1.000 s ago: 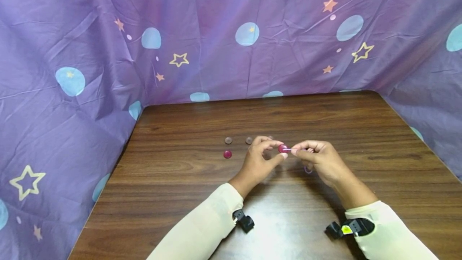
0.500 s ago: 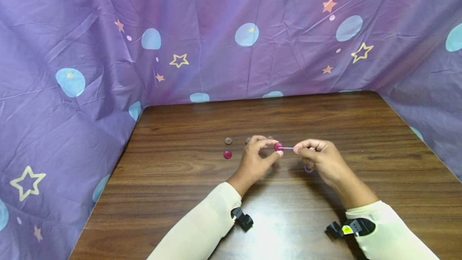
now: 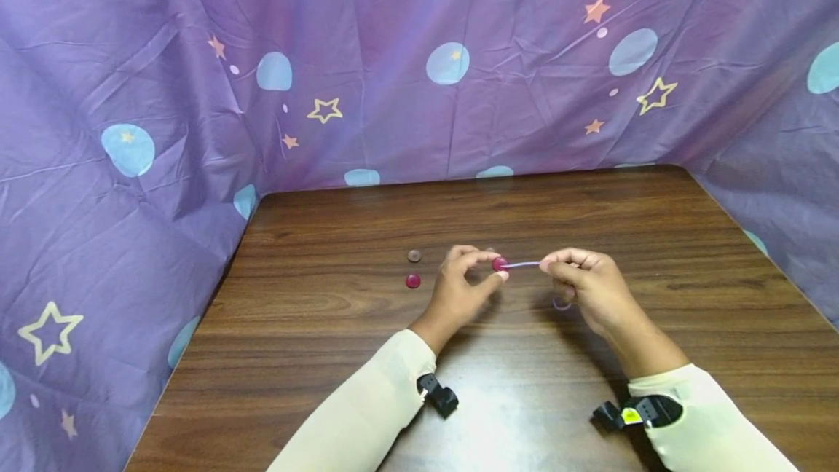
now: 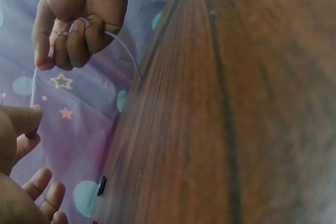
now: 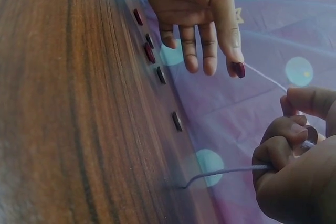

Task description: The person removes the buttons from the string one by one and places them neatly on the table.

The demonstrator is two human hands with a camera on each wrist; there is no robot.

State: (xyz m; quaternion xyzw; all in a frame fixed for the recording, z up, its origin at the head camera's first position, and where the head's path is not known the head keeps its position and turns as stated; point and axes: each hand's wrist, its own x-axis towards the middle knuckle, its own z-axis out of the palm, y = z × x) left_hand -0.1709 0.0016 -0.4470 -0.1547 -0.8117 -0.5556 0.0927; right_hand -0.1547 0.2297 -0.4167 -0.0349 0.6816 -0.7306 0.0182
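My left hand (image 3: 455, 290) pinches a magenta button (image 3: 500, 264) between thumb and index finger, its other fingers spread. A thin lilac string (image 3: 522, 264) runs from the button to my right hand (image 3: 586, 282). That hand pinches the string between thumb and index finger, the other fingers curled in. From the curled fingers the string's loose length (image 5: 226, 171) hangs down to the table in the right wrist view. A small brownish rounded edge (image 5: 311, 134) shows among those fingers; what it is I cannot tell.
On the wooden table (image 3: 341, 355) lie a brown button (image 3: 414, 256) and a magenta button (image 3: 413, 280), left of my left hand. Another brown button (image 3: 490, 249) is partly hidden behind that hand. Several buttons stand in line in the right wrist view. A purple curtain (image 3: 393, 130) hangs behind.
My left hand has moved left with the magenta button, while the right hand has shifted slightly right. The stretch of string showing between them has grown longer and taut.
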